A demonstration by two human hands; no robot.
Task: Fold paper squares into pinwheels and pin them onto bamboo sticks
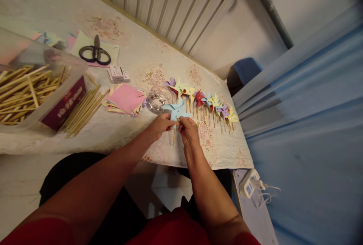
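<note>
My left hand (161, 125) and my right hand (188, 130) are closed together on a light blue paper pinwheel (176, 109) and its thin wooden stick (174, 137), which points down toward the table's near edge. The pinwheel's blades stand just above my fingertips. Right behind it lies a small clear bag of shiny bits (157, 99). A row of several finished pinwheels (207, 103) in purple, yellow, red and blue lies on the table to the right of my hands.
A stack of coloured paper squares (124, 99) lies left of my hands. Loose wooden sticks (83, 112) sit beside a clear tub of sticks (31, 86). Black scissors (95, 53) and a small white box (117, 74) lie farther back. A white charger (251, 186) sits lower right.
</note>
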